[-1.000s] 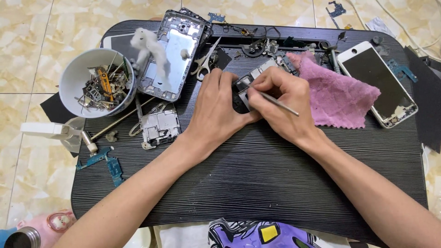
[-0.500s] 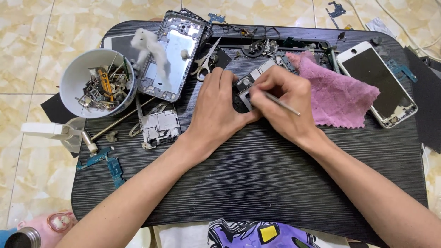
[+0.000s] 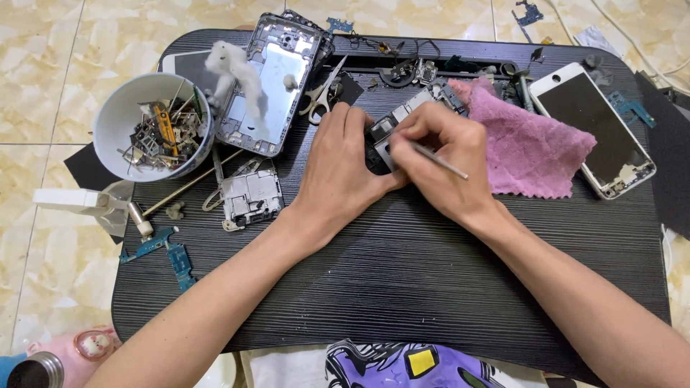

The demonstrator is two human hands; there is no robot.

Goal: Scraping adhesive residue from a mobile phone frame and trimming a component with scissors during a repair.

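On the black ribbed tabletop [image 3: 402,280], my left hand [image 3: 336,172] presses down on a small phone circuit board [image 3: 392,129], fingers laid over its left end. My right hand [image 3: 445,162] pinches a thin metal tool [image 3: 438,159], its tip on the board between both hands. The board's underside and the tool's tip are hidden by my fingers.
A pink cloth [image 3: 528,147] lies right of my hands, a white-framed phone [image 3: 593,126] beyond it. A white bowl [image 3: 118,118] of small parts, an opened phone frame [image 3: 269,82], scissors [image 3: 323,93] and a metal bracket [image 3: 248,197] sit at left.
Both hands stay on the board; the right hand and its tool have shifted only slightly over it.
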